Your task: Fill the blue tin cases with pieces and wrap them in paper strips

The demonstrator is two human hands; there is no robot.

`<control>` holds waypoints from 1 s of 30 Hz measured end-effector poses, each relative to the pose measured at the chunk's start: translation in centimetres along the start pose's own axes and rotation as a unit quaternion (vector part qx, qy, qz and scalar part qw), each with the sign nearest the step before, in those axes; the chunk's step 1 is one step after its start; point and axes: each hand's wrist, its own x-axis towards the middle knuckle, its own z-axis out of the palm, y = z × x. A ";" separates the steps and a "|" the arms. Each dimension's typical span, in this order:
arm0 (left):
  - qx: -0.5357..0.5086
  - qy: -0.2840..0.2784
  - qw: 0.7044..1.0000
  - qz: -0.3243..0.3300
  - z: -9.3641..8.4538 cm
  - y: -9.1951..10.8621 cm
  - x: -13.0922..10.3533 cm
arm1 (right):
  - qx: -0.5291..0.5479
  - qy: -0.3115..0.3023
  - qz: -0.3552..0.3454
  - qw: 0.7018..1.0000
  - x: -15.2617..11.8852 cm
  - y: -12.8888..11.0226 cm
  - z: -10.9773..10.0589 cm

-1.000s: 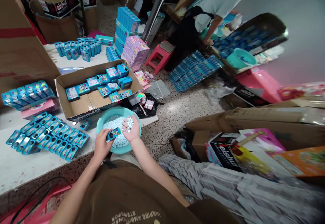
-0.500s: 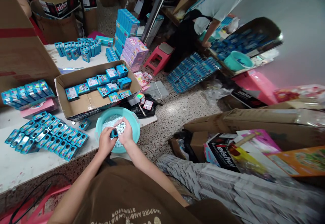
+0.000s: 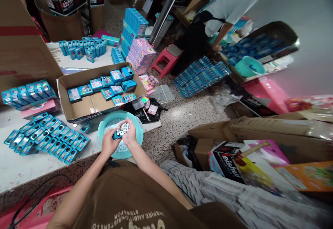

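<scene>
Over the turquoise basin (image 3: 139,135) my two hands meet. My left hand (image 3: 109,142) grips a small blue box (image 3: 116,137), mostly covered by its fingers. Cupped in my right hand (image 3: 130,135) is a heap of small white pellets (image 3: 124,128), pressed against the top of the box. More pale pellets (image 3: 123,147) lie in the basin below. Left of the basin stand rows of blue boxes with round holes in their tops (image 3: 56,135), and a single blue box (image 3: 86,127) lies near the basin's rim.
Behind the basin is an open carton (image 3: 91,109) with several blue boxes inside. Purple boxes (image 3: 141,54) and blue boxes (image 3: 134,24) are stacked farther back. A co-worker's arm (image 3: 222,36) reaches over another table, near a pink stool (image 3: 166,61). Cartons (image 3: 234,128) stand at right.
My right hand has tipped toward the small box, and the pellets now lie over its top opening, which showed before. The view has shifted slightly.
</scene>
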 end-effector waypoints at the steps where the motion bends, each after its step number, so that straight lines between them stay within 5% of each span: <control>1: -0.007 0.001 1.000 -0.004 0.1 0.0 0.1 | -0.006 -0.006 -0.003 1.000 0.0 -0.2 0.0; 7: 0.023 0.007 1.000 0.007 0.1 0.6 0.5 | 0.003 -0.034 0.014 0.999 0.1 -1.1 0.2; 17: 0.060 0.008 0.998 0.029 0.1 1.4 0.5 | 0.000 -0.006 -0.060 0.998 0.2 -0.8 -0.1; 30: 0.009 0.025 0.999 0.022 1.3 0.6 0.5 | -0.027 0.052 -0.052 0.997 1.2 -0.7 -0.6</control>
